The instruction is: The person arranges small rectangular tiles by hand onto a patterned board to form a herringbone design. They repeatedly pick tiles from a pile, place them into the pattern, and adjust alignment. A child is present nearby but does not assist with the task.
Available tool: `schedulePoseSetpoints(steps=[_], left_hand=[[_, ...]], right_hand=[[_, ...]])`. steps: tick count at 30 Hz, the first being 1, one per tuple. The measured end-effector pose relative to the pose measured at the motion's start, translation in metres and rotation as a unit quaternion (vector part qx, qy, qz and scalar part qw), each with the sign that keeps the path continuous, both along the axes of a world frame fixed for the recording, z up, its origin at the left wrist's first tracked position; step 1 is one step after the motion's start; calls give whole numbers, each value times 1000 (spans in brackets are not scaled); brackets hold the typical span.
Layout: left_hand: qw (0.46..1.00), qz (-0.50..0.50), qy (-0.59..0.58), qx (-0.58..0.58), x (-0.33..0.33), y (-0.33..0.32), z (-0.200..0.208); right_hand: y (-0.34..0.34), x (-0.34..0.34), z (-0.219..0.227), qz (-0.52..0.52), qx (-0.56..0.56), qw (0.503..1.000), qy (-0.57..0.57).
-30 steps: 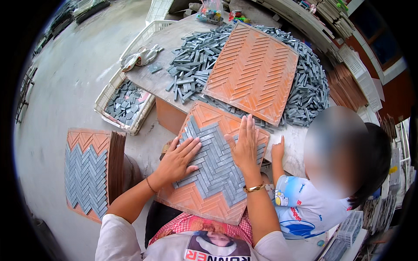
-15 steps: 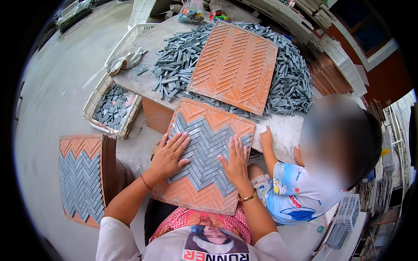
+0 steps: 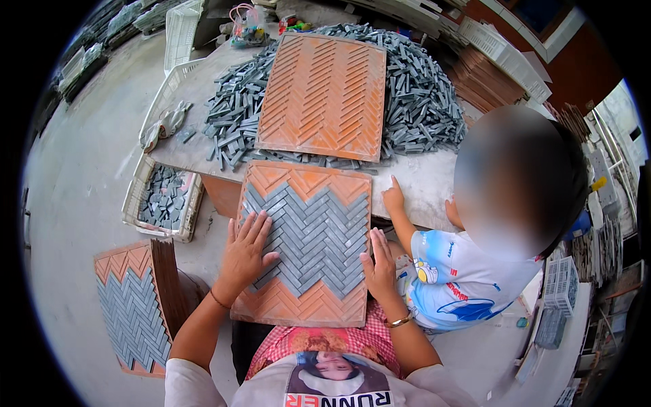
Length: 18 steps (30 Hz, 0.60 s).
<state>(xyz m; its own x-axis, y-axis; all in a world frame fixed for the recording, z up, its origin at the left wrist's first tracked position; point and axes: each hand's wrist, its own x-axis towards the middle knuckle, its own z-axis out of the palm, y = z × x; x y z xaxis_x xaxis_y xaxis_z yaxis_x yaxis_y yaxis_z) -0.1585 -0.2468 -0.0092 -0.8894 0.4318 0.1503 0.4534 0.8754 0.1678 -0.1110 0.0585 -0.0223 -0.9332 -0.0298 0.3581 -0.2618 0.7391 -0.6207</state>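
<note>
An orange herringbone tray (image 3: 298,313) rests at my lap, its near edge against my apron. Grey tile strips (image 3: 308,237) fill the middle of it in a zigzag, while grooves at its far and near ends are bare. My left hand (image 3: 245,252) lies flat with fingers spread on the left side of the tiles. At the tray's right edge is my right hand (image 3: 381,266), fingers stretched out and thumb toward the tiles. Beyond, an unfilled orange tray (image 3: 322,98) lies on a heap of loose grey strips (image 3: 424,102).
A person (image 3: 468,285) stands close on my right, one hand (image 3: 393,197) on the table edge. Left of me is a stack of filled trays (image 3: 132,312). A white basket (image 3: 184,227) of tile pieces stands by the table, with gloves (image 3: 165,127) on the table corner.
My right hand has slid from the tile surface to the tray's right edge. The tray now sits straighter before me. My left hand stays on the tiles; the whole view has turned.
</note>
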Motion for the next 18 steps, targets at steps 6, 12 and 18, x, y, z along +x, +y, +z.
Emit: schedulePoseSetpoints(steps=[6,12,18], left_hand=[[996,-67,3,58,10,61,2],[997,-54,19,60,-15,80,-12],[996,-66,25,50,-17,80,-12]], right_hand=[[6,29,3,-59,-47,997,-34],[-6,-6,16,39,-25,999,15],[-16,-46,-5,30,110,993,-10]])
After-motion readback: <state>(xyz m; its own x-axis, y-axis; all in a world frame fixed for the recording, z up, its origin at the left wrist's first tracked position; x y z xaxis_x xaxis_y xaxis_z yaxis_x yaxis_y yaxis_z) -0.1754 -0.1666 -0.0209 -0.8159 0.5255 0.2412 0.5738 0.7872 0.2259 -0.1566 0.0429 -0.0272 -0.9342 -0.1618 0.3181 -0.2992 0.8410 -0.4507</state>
